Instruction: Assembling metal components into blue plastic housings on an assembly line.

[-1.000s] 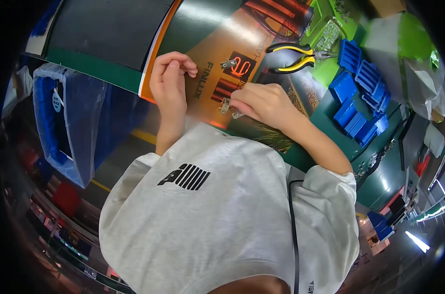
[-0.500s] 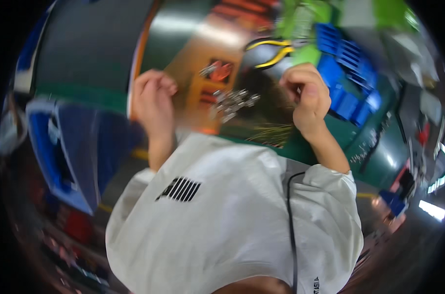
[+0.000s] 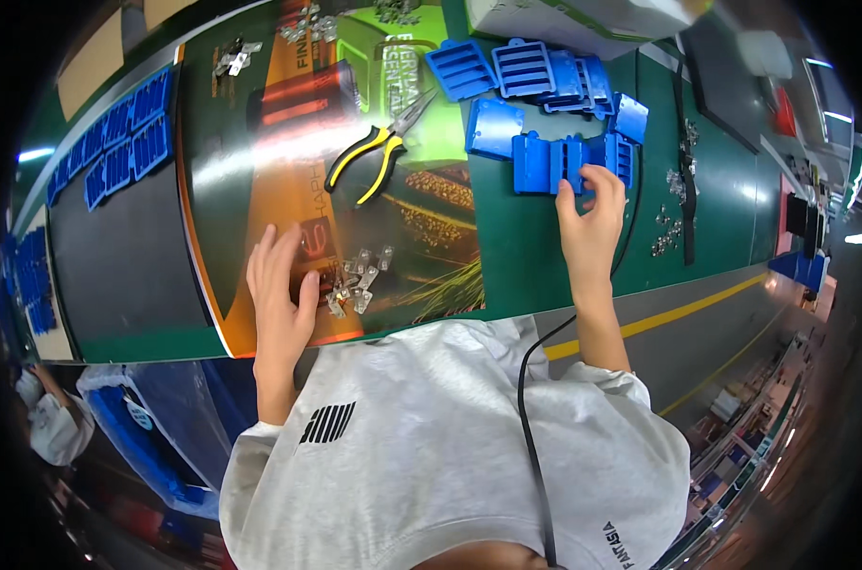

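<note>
One pair of yellow-handled pliers (image 3: 374,157) lies on the worktop (image 3: 516,256), its long axis slanting with the nose toward the upper right, and roughly eight blue plastic parts (image 3: 545,95) crowd beyond it, overlapping so an exact count is hard. The right hand (image 3: 590,220) has its fingers closed on the nearest blue part (image 3: 556,163), which lies crosswise. The left hand (image 3: 281,290) rests open-fingered beside a small heap of metal clips (image 3: 357,283), too tangled to count.

Green bench (image 3: 535,256) — glossy poster (image 3: 260,171), pliers (image 3: 369,161), blue plastic parts (image 3: 545,114), metal clips (image 3: 359,280).
</note>
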{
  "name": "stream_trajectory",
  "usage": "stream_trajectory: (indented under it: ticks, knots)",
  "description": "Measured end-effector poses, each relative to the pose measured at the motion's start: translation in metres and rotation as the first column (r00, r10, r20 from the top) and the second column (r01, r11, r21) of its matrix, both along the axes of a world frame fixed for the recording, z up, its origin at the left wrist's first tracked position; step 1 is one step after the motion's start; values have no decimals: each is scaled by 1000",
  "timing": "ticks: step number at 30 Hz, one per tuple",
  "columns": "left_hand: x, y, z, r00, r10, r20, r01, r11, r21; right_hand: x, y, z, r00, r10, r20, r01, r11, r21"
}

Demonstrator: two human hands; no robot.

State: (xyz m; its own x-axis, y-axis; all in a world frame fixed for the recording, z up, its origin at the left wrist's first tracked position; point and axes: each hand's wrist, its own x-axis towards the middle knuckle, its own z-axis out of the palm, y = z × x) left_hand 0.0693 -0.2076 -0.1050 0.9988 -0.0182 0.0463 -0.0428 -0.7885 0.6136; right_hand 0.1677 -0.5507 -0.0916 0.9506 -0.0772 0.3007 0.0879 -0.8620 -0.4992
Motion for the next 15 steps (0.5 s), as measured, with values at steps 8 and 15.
stream_trajectory:
  ticks: [8, 15]
  knots:
    - [-14, 10, -12, 979, 124, 164, -80, 964, -252, 4, -9, -3, 988, -122, -93, 115, 991, -75]
    - [-13, 9, -18, 964, 177, 198, -98, 931, -352, 10, -19, -2, 939, -203, -279, 213, 977, 7]
